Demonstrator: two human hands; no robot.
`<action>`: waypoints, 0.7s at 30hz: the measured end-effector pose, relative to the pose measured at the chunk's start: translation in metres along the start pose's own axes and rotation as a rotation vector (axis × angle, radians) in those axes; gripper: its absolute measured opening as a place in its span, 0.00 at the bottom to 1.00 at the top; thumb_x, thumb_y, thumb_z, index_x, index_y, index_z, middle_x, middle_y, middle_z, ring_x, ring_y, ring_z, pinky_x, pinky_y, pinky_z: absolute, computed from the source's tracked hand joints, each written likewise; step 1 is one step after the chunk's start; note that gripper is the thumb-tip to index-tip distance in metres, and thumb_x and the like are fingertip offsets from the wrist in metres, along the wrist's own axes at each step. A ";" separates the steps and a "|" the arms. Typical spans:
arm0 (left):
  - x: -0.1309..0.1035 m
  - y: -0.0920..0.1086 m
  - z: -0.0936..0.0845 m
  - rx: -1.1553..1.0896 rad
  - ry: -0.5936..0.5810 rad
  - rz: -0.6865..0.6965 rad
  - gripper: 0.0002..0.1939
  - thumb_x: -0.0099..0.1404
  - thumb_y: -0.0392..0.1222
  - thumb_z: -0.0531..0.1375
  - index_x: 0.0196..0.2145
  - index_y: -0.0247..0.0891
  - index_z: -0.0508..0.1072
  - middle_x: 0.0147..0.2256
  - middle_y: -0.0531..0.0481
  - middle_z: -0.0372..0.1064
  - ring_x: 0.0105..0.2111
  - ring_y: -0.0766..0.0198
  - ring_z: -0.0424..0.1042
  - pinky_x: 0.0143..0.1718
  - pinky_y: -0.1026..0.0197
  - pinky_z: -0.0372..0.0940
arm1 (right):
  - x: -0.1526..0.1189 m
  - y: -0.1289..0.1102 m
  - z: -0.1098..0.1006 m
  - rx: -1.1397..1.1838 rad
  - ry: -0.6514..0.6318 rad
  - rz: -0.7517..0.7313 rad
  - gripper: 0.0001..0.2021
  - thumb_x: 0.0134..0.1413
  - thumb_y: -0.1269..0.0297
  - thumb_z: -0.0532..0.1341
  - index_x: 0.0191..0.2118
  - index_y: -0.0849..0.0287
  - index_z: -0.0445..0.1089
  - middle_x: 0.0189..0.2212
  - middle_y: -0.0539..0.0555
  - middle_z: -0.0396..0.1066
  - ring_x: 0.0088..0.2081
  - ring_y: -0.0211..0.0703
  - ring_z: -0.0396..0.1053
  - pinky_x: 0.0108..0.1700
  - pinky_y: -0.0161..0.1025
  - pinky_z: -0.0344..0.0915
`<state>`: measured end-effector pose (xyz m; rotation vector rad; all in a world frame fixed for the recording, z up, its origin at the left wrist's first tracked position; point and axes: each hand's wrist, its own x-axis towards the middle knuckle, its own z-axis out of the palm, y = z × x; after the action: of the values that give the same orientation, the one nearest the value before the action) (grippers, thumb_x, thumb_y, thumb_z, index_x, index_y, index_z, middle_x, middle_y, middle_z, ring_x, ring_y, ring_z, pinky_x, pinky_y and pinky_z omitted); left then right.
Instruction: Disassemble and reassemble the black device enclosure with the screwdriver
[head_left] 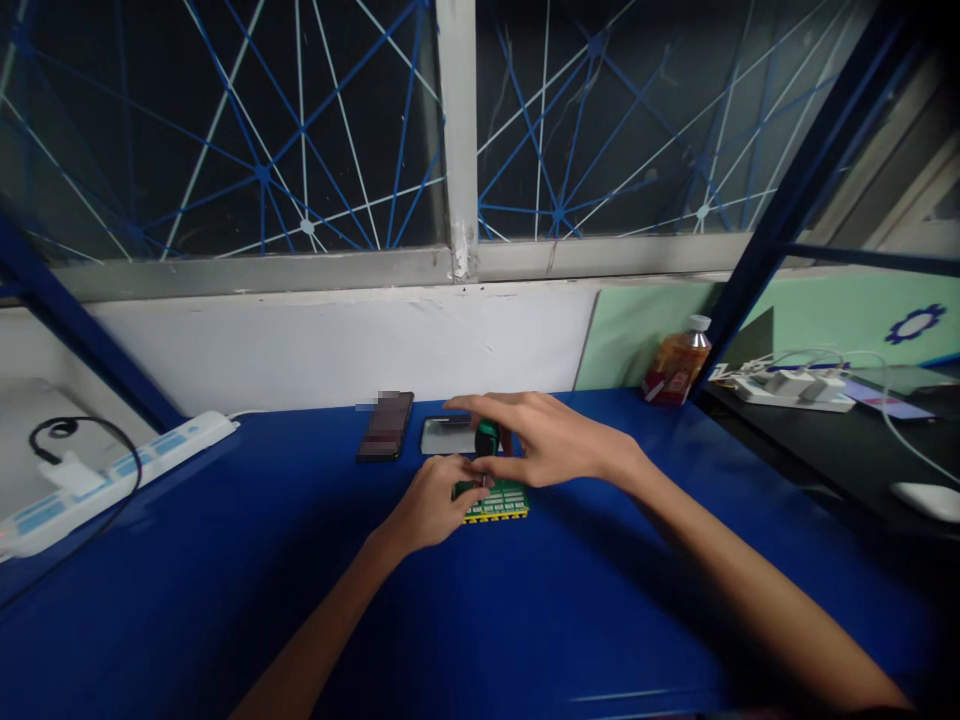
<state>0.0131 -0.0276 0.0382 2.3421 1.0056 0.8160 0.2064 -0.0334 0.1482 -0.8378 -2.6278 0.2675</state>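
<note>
A green circuit board (507, 499) with rows of pale parts and a yellow front edge lies on the blue table. Above it stands a screwdriver (487, 437), its dark green and black handle up and its shaft down toward the board. My right hand (544, 440) curls round the handle from the right, the index finger stretched out across the top. At the board's left side is my left hand (439, 500), thumb and fingers bent together close to the shaft's lower end. What they pinch is hidden, and so is the screwdriver's tip.
Behind my hands lies a grey tray-like object (441, 437), a dark phone (385, 427) to its left. A white power strip (172, 440) runs along the left edge. A drink bottle (679, 362) stands at the back right; a white mouse (926, 500) sits on the neighbouring dark table.
</note>
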 end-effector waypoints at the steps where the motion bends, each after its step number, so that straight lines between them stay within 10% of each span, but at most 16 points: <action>1: 0.000 0.000 -0.001 0.014 -0.007 0.004 0.07 0.63 0.37 0.58 0.34 0.38 0.77 0.35 0.48 0.75 0.36 0.58 0.73 0.39 0.57 0.65 | 0.000 0.000 -0.002 0.025 -0.011 -0.001 0.29 0.54 0.60 0.57 0.62 0.56 0.53 0.40 0.57 0.71 0.34 0.43 0.67 0.34 0.39 0.57; 21: 0.002 0.012 -0.005 0.059 -0.075 -0.060 0.10 0.64 0.36 0.56 0.31 0.36 0.78 0.33 0.48 0.76 0.33 0.59 0.74 0.34 0.61 0.63 | 0.003 0.001 0.003 0.001 0.001 0.004 0.11 0.55 0.65 0.58 0.45 0.59 0.67 0.34 0.53 0.70 0.28 0.37 0.61 0.30 0.36 0.51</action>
<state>0.0169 -0.0329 0.0498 2.3616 1.0758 0.6788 0.2032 -0.0312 0.1457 -0.8426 -2.6252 0.2689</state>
